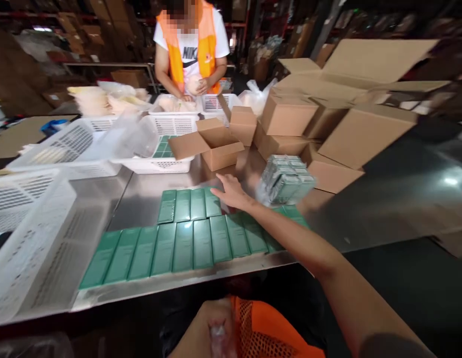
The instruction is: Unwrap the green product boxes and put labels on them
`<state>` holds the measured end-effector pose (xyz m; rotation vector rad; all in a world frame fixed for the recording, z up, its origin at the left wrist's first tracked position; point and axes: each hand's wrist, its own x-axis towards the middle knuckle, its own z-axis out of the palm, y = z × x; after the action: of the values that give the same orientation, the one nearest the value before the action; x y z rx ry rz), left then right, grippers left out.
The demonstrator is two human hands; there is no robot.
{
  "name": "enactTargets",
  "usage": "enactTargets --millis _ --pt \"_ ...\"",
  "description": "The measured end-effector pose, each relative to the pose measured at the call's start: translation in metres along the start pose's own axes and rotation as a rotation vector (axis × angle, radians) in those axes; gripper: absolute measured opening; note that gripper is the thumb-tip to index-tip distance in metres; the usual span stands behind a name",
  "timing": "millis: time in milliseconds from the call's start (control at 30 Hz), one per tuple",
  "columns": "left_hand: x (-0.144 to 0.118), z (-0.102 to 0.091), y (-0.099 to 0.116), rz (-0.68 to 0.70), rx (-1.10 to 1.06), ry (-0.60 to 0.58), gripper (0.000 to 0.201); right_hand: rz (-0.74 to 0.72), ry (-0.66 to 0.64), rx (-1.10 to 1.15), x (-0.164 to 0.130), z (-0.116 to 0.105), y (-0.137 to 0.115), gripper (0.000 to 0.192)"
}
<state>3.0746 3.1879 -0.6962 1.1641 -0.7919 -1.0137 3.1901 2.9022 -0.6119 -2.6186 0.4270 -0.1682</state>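
Note:
My right hand (233, 194) reaches over the metal table with thumb and forefinger spread apart. It hovers at or touches the right end of a short row of slim green boxes (182, 205); contact is unclear. Nearer the table edge runs a longer row of the same green boxes (183, 246), laid flat side by side, partly hidden by my right forearm. Low in front of my orange mesh vest (275, 330), my left hand (212, 323) is closed around something pale and shiny that I cannot make out. A plastic-wrapped bundle of boxes (288, 180) stands right of my right hand.
Ahead sits an open small carton (221, 154), with more cartons (290, 117) stacked to the right. A white basket (171, 165) holds green boxes and clear plastic. Other white baskets (66, 164) line the left. Across the table a co-worker (189, 49) handles a pale item.

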Motion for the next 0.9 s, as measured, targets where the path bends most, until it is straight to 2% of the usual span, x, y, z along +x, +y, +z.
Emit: enactTargets --millis 33,100,200,267,367,433,500,533,600,667,733,800,900 --pt "0.001 -0.001 -0.001 -0.048 -0.044 -0.02 0.06 -0.031 0.059 -0.032 -0.01 -0.011 0.003 0.062" --pt "0.001 -0.002 0.0 -0.158 -0.129 0.028 0.066 -0.064 0.217 -0.15 -0.035 -0.038 0.015 0.06" --pt "0.0 0.0 0.007 -0.181 -0.12 0.2 0.068 0.066 0.427 -0.423 -0.074 -0.074 0.051 0.058" --pt "0.001 0.005 0.012 -0.179 -0.098 0.296 0.067 0.159 0.421 -0.557 -0.093 -0.088 0.079 0.054" --pt "0.01 0.015 0.02 -0.275 -0.178 0.37 0.056 0.113 0.332 -0.615 -0.109 -0.095 0.112 0.045" --pt "0.016 0.019 0.025 -0.262 -0.207 0.383 0.052 0.054 0.304 -0.572 -0.118 -0.096 0.12 0.038" --pt "0.023 0.019 0.03 -0.23 -0.183 0.358 0.05 -0.009 0.306 -0.456 -0.129 -0.095 0.115 0.031" --pt "0.026 0.018 0.033 -0.235 -0.169 0.33 0.05 -0.042 0.337 -0.361 -0.136 -0.093 0.108 0.027" --pt "0.036 0.016 0.041 -0.23 -0.141 0.298 0.054 -0.096 0.512 -0.091 -0.153 -0.082 0.087 0.025" --pt "0.05 0.015 0.049 -0.129 -0.152 0.353 0.064 -0.125 0.743 0.22 -0.172 -0.06 0.058 0.04" --pt "0.066 0.014 0.057 0.011 -0.235 0.439 0.074 -0.144 0.83 0.443 -0.19 -0.03 0.029 0.048" --pt "0.081 0.012 0.065 0.108 -0.346 0.523 0.074 -0.189 0.743 0.539 -0.206 0.0 0.008 0.054" --pt "0.091 0.009 0.074 0.146 -0.433 0.661 0.066 -0.347 0.497 0.519 -0.22 0.032 -0.002 0.065"
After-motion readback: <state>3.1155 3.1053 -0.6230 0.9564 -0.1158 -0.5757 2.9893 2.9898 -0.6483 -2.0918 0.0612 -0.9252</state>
